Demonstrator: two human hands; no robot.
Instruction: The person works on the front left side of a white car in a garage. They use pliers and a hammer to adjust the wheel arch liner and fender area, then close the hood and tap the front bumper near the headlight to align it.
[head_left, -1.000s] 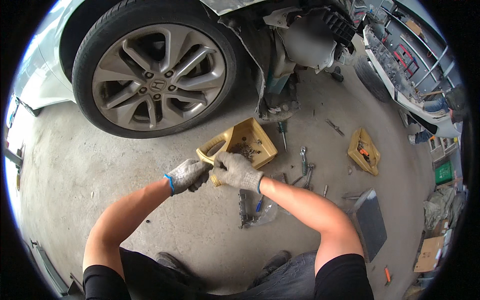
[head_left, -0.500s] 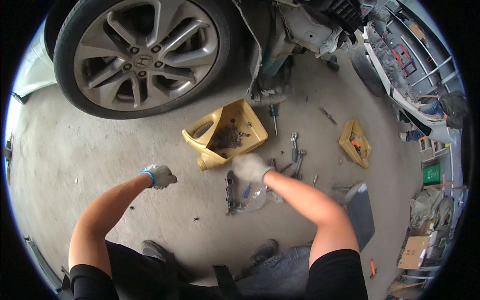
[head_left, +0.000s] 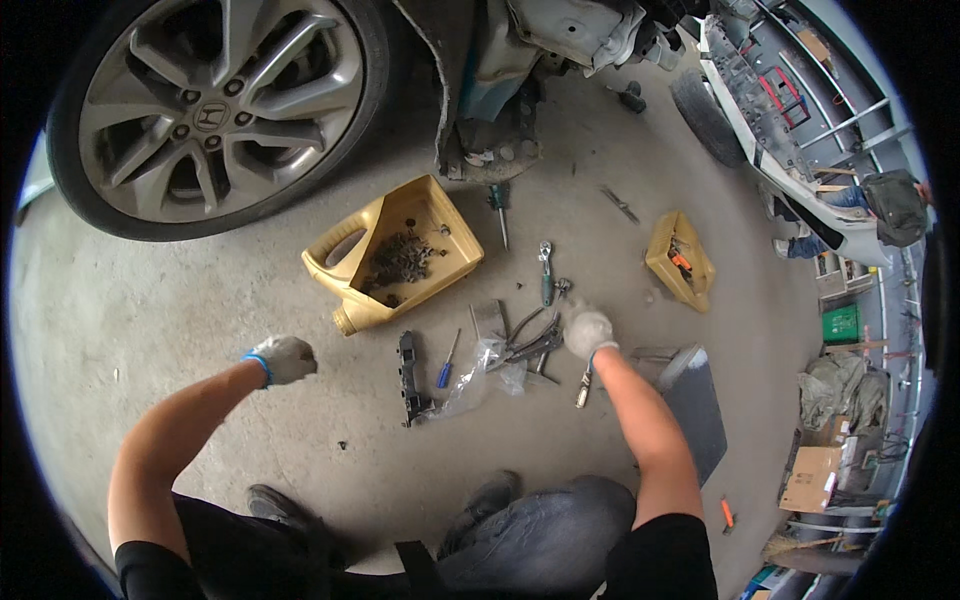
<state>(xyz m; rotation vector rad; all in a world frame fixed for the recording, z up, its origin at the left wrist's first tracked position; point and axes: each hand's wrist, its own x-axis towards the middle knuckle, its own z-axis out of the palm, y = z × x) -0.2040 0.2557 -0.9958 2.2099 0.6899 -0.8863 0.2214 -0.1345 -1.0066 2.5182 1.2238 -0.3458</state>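
My left hand (head_left: 285,360), in a grey glove with blue cuff, hangs curled left of the tools; its contents are hidden. My gloved right hand (head_left: 590,332) is over a group of tools, fingers blurred, near a metal-handled tool (head_left: 584,386). A yellow cut-open jug (head_left: 345,298) holds many small dark fasteners (head_left: 400,258). Right of it lie a ratchet (head_left: 546,272), pliers (head_left: 532,348), a blue screwdriver (head_left: 446,366), a black plastic part (head_left: 408,375) and a clear bag (head_left: 460,398). A green-handled screwdriver (head_left: 500,215) lies above them.
A car wheel (head_left: 215,115) and exposed front bodywork (head_left: 490,90) fill the top. A smaller yellow container (head_left: 682,258), a dark flat panel (head_left: 695,415) and an orange-handled tool (head_left: 728,515) lie right. A co-worker (head_left: 840,210) is by another car part. Cardboard boxes (head_left: 810,478) line the right.
Both hands have let go of the jug's handle and separated. The right hand has moved right over the tools; the left has moved left. The view has shifted too.
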